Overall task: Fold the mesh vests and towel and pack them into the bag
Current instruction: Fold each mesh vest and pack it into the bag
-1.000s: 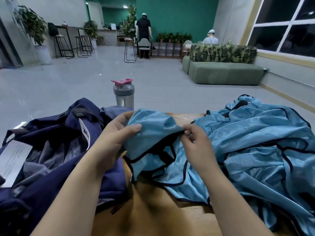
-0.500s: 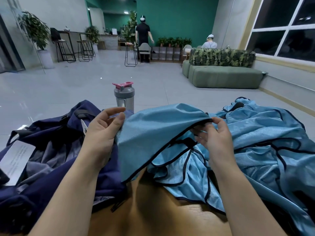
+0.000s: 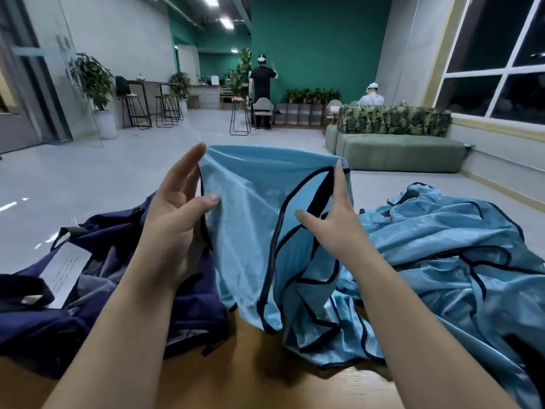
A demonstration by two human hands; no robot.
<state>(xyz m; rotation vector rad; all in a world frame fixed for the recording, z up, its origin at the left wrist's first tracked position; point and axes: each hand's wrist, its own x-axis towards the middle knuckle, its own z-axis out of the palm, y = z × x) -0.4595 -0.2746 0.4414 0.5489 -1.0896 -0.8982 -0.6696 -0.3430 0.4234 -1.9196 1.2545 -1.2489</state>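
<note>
Blue mesh fills the middle of the scene: a vest (image 3: 253, 231) with dark trim is held up off the wooden table (image 3: 236, 376), stretched between two bare hands. The left hand (image 3: 174, 219) is at the vest's left edge, thumb pressed onto the near face of the cloth and fingers long and straight behind it. The right hand (image 3: 333, 219) is at the vest's right side, its fingers straight and running up along the dark-edged armhole to the top corner, thumb spread out toward the left; how firmly it holds the cloth I cannot tell, since the fabric hides part of the fingers. The hands are well apart, with the top hem drawn between them and the lower part hanging down to the tabletop.

To the right, a heap of more blue vests (image 3: 451, 261) lies rumpled on the table, touching the hanging one. To the left sits a navy bag (image 3: 97, 293), open and slumped, with a white label (print too small to read) inside its mouth.

Beyond the table, a grey floor runs to a green sofa (image 3: 398, 154), bar stools (image 3: 150, 110) and potted plants, and two people stand or sit at the far green wall.
</note>
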